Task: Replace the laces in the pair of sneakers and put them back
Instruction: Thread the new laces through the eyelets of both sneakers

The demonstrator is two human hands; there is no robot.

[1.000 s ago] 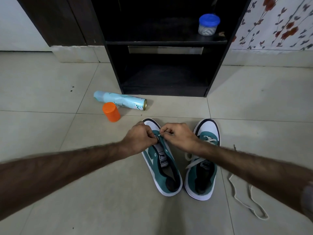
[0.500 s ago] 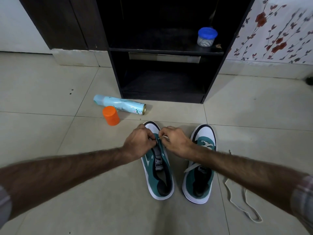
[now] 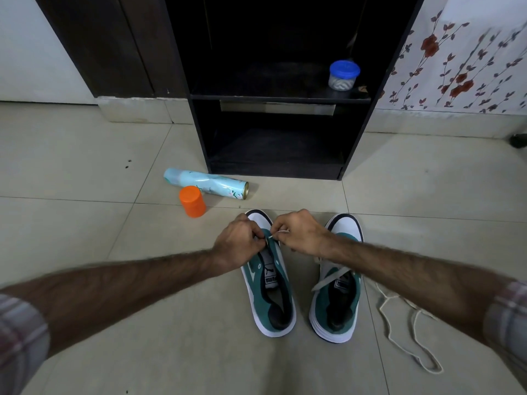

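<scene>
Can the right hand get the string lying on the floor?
Probably yes. The loose lace lies bare on the floor tiles just right of the right sneaker, below that forearm, with nothing over it. But the right hand is busy pinching a lace end at the left sneaker, so it must let go first.

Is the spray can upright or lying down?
Lying down: the spray can rests on its side on the floor, beside the orange cap.

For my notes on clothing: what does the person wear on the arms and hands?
Both hands, left hand and right hand, are bare, with no gloves, rings or watch visible. The forearms are bare; plaid sleeves in pale grey and reddish tones, left sleeve and right sleeve, sit pushed up.
</scene>
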